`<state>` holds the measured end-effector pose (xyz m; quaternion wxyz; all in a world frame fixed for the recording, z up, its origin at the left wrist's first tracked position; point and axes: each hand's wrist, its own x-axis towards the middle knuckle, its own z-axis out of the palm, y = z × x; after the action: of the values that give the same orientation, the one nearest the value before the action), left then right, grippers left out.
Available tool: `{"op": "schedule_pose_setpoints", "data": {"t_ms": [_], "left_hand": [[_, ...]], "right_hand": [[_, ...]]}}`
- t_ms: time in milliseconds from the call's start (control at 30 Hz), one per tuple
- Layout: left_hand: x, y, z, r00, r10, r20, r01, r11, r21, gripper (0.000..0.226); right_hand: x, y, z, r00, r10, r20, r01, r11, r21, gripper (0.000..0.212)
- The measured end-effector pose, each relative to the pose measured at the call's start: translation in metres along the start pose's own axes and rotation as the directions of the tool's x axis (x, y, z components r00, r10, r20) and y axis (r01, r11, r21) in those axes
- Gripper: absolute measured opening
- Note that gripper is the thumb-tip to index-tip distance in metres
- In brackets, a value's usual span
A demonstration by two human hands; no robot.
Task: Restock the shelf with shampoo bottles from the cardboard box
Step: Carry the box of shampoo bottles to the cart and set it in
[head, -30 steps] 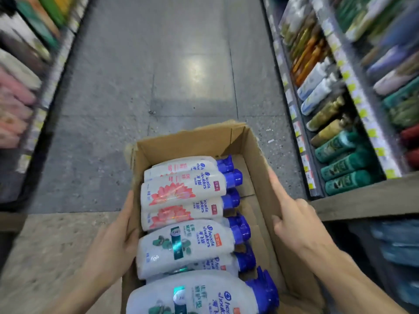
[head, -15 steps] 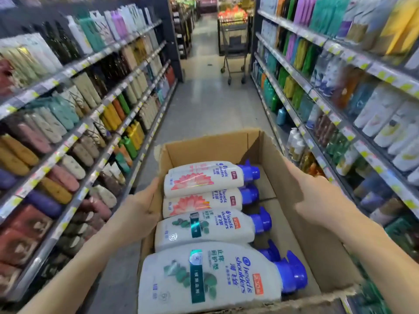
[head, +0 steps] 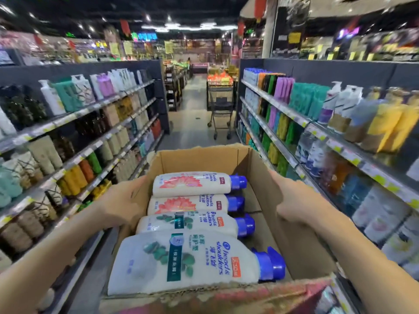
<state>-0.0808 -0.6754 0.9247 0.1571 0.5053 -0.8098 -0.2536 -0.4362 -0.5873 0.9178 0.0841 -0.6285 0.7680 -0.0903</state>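
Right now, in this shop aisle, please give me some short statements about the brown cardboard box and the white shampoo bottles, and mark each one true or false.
1. Both hands, left hand and right hand, hold the brown cardboard box by its sides. True.
2. The white shampoo bottles stand upright. False: they lie flat.
3. Their caps are red. False: blue.
4. A metal shopping cart stands ahead in the aisle. True.

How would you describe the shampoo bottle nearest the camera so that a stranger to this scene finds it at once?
Start at the open cardboard box held between the left hand and the right hand. Four white bottles lie in a row inside, blue caps pointing right. The nearest bottle looks largest and bears green leaves, not pink flowers.
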Motion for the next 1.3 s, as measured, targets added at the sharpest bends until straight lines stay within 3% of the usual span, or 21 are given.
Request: {"op": "schedule_pose_setpoints", "data": {"t_ms": [100,167,267,500,633,733,833,967,1300], "left_hand": [[0.089,-0.013,-0.008,1.0,-0.011,-0.014,0.009,0.994,-0.11,0.051],[0.152,-0.019,-0.015,1.0,-0.013,-0.02,0.01,0.99,-0.138,0.053],[0.244,-0.029,-0.024,1.0,-0.013,-0.015,0.013,0.999,-0.045,0.071],[0.452,-0.039,-0.041,0.996,0.083,-0.018,-0.083,0.997,0.008,0.067],[0.585,-0.045,-0.04,0.999,0.03,-0.027,-0.028,0.998,0.049,0.069],[0.682,-0.044,-0.038,0.999,0.035,-0.037,-0.036,0.999,-0.018,0.068],[0.771,-0.033,-0.042,0.999,0.009,-0.041,-0.01,1.0,-0.02,0.083],[0.883,-0.022,-0.047,0.996,0.02,-0.085,-0.02,1.0,0.001,0.059],[1.197,-0.056,-0.043,0.995,0.079,-0.067,-0.08,0.997,-0.016,0.069]], "right_hand": [[0.085,0.006,-0.009,1.0,0.006,-0.008,-0.006,1.0,0.01,0.097],[0.143,0.008,-0.017,1.0,0.023,-0.009,-0.023,1.0,0.003,0.098],[0.226,0.014,-0.027,0.999,0.032,-0.009,-0.031,0.999,0.032,0.101],[0.406,0.042,-0.04,0.994,0.081,-0.067,-0.076,0.995,0.071,0.098],[0.524,0.07,-0.046,0.994,0.08,-0.075,-0.075,0.994,0.074,0.09],[0.618,0.1,-0.053,0.994,0.076,-0.082,-0.069,0.995,0.077,0.087],[0.709,0.126,-0.062,0.99,0.096,-0.106,-0.087,0.993,0.084,0.087],[0.826,0.154,-0.084,0.987,0.09,-0.135,-0.084,0.995,0.046,0.093],[1.134,0.214,-0.09,0.987,0.09,-0.132,-0.085,0.995,0.043,0.097]]}}
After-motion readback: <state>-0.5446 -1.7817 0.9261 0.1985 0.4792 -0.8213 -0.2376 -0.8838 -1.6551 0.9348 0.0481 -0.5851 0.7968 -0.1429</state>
